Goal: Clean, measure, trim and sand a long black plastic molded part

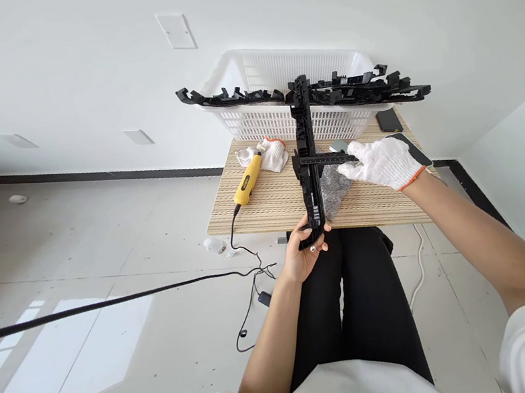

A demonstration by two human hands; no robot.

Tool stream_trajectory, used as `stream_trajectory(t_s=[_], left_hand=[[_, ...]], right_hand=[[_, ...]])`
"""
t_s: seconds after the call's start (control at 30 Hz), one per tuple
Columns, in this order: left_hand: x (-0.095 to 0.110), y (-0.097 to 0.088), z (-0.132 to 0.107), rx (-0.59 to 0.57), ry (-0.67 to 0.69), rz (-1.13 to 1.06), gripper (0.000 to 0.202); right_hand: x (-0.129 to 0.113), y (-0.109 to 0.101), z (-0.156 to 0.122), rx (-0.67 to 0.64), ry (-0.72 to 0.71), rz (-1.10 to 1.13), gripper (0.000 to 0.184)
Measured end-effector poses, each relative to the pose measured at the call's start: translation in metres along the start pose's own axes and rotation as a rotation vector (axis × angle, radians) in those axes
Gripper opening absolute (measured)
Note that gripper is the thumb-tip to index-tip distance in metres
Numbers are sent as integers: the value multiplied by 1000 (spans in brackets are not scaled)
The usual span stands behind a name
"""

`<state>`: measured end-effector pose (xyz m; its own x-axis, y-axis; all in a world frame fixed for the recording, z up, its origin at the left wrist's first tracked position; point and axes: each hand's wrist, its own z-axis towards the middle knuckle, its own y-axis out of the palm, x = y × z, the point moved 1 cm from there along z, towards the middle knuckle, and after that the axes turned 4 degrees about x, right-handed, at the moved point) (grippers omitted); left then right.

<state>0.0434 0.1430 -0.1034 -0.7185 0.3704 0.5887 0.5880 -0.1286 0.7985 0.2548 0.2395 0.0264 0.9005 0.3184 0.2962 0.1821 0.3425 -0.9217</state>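
My bare left hand is closed around the near end of a long black plastic trim part. The part points away from me over the table, its far end in front of the basket. My right hand, in a white knit glove with an orange cuff, grips a black caliper. Its jaws lie across the middle of the trim part; whether they press on it I cannot tell. Below the caliper a grey cloth lies on the table.
A white slotted basket with more black trim parts across its rim stands at the table's back. A yellow corded power tool lies left, by a white glove. A black phone-like object sits right. Cables trail over the floor.
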Motion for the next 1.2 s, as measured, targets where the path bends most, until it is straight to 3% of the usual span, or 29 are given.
stream_trajectory(t_s=[0.43,0.77,0.93,1.2], left_hand=[[0,1,-1,0,5,15,50],[-3,-2,0,-4,11,28,51],[-2,-1,0,-6,14,25,51],[-1,0,0,0,16,28,51]], right_hand=[[-12,2,-2,121,149,-97,50],[-14,14,-26,208,4,-109,42],[-17,23,-32,180,-34,-99,42],[-18,20,-36,108,-43,-83,40]])
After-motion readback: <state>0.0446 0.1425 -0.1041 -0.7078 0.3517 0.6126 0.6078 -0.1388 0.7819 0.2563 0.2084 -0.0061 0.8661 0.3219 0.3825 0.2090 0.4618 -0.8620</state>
